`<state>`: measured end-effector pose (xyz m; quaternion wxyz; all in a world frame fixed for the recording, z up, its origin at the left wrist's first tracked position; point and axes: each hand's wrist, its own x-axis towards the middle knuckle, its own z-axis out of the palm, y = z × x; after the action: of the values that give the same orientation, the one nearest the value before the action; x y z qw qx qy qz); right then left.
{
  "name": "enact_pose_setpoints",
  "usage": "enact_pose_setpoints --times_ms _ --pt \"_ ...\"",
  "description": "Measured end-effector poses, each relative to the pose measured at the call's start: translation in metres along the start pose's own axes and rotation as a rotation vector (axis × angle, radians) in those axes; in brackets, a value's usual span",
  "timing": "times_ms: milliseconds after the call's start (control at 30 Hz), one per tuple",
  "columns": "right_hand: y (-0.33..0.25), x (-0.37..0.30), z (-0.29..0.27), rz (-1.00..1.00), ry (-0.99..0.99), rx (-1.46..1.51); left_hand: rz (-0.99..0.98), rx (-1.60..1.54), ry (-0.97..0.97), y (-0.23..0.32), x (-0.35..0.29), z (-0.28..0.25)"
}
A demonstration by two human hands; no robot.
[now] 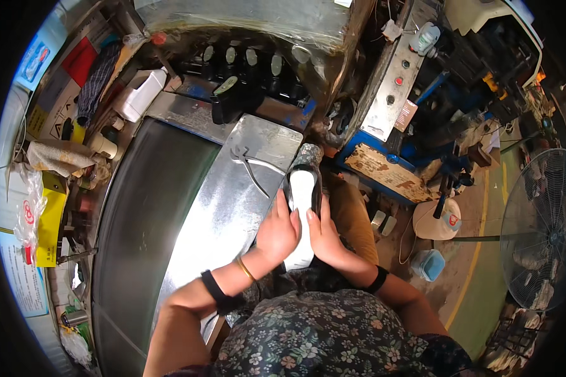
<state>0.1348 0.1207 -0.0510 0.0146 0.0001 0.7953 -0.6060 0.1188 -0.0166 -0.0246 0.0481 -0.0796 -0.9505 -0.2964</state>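
Note:
A black shoe upper on a white last (302, 191) lies sole side up at the right edge of a shiny metal work plate (233, 201). My left hand (277, 234) grips its left side and my right hand (324, 235) grips its right side, both near the heel end. The toe points away from me, toward a blue machine (383, 160). A pair of metal pincers (253, 168) lies on the plate just left of the shoe's toe.
A dark conveyor belt (144, 213) runs along the left of the plate. Several black shoes on lasts (251, 69) stand in a row at the back. A white box (141, 93), bottles and clutter fill the left shelf. A floor fan (541, 226) stands at the right.

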Motion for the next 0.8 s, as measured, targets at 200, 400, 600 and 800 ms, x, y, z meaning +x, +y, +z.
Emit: enact_pose_setpoints --times_ms 200,400,600,800 --pt "-0.022 -0.012 -0.005 0.112 -0.058 -0.116 -0.58 -1.246 0.111 -0.029 -0.02 0.041" --pt "0.006 -0.013 -0.011 -0.082 -0.051 0.034 -0.33 -1.46 -0.013 -0.022 0.063 0.016" --pt "-0.016 0.031 -0.046 0.132 -0.049 0.342 -0.168 -1.201 -0.251 -0.018 0.07 0.032" --pt "-0.025 0.071 -0.046 0.027 -0.285 0.401 0.033 -1.056 -0.35 -0.016 0.069 0.021"
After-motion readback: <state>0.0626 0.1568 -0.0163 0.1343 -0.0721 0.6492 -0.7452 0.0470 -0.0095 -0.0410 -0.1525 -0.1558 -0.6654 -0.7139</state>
